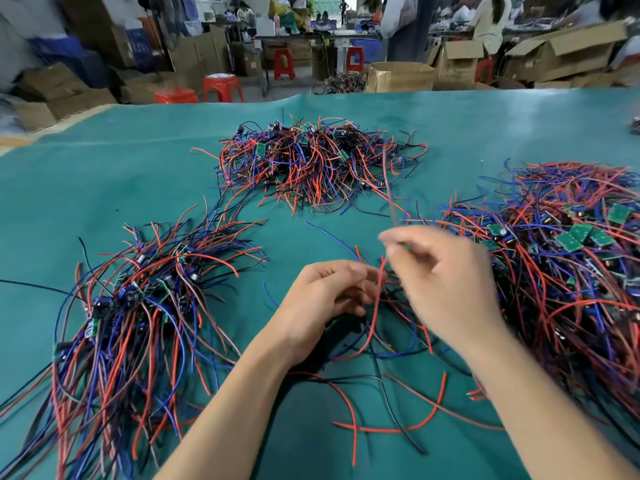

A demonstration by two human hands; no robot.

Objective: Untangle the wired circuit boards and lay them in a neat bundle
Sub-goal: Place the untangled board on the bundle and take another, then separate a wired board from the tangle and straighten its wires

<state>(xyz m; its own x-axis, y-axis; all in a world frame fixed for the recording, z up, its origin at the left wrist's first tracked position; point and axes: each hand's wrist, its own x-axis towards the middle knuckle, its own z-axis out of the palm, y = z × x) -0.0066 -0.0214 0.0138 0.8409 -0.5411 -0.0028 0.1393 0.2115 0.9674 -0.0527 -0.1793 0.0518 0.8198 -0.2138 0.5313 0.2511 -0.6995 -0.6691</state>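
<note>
From the head view, the left hand (329, 292) pinches a small tangle of wired circuit boards (384, 306) above the green table (138, 161), steadying it. The right hand (446, 282), blurred, pinches one wire upward, seemingly freeing it. A combed bundle (138, 306) lies left; tangled heaps (571, 271) wait right.

Right hand (446, 282) motion-blurred; its grip unclear.
</note>
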